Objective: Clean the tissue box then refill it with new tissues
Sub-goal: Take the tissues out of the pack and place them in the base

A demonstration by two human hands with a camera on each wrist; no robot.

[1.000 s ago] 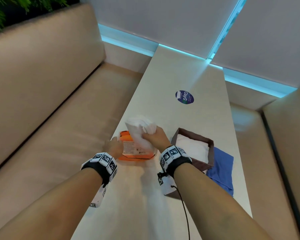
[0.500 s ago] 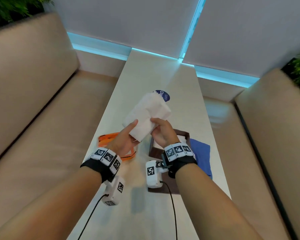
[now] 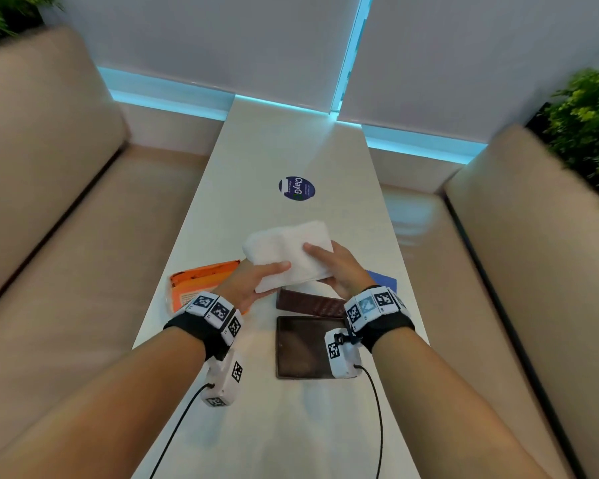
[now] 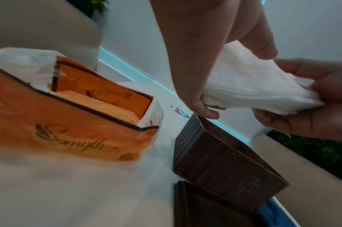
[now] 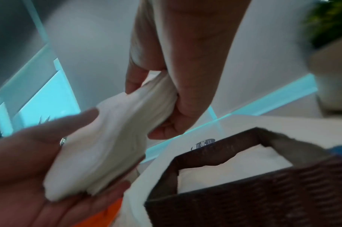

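We hold a thick stack of soft white paper tissues (image 3: 288, 252) up in the air with both our hands, above the long white table (image 3: 291, 426). Our left hand (image 3: 253, 283) grips the near left end, thumb on top and fingers under. Our right hand (image 3: 339, 269) grips the right end the same way.

Right under the stack sits the dark brown tissue box with ribbed sides (image 4: 220, 161) — its top is open, and we can see some white tissue already inside it in the right wrist view. Its flat dark brown lid (image 3: 305, 347) lies on the table just in front of the box.

To the left lies the torn-open orange plastic tissue pack (image 3: 201, 283), with more tissues showing inside. A blue cloth (image 3: 382, 281) peeks out on the right side of the box.
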